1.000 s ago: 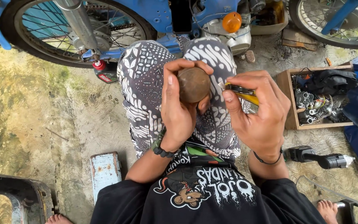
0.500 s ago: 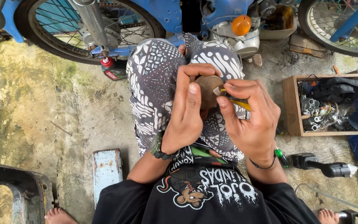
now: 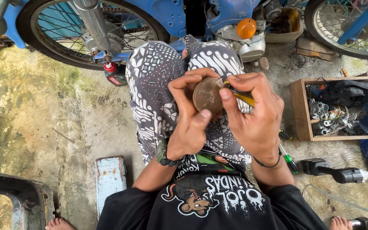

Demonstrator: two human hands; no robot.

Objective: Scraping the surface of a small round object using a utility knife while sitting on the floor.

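Left hand (image 3: 190, 123) uncovers round brown part (image 3: 206, 95)

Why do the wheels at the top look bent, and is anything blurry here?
Head view: soft, even daylight with faint shadows, no glare. The wide lens bows the wheel and frame edges. The left hand, right hand and round brown part look sharp.

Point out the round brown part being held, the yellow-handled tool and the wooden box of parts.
round brown part (image 3: 206, 94), head view, on its flat rusty face.
yellow-handled tool (image 3: 247, 99), head view, on the yellow handle by the right thumb.
wooden box (image 3: 298, 111), head view, on its left wall.
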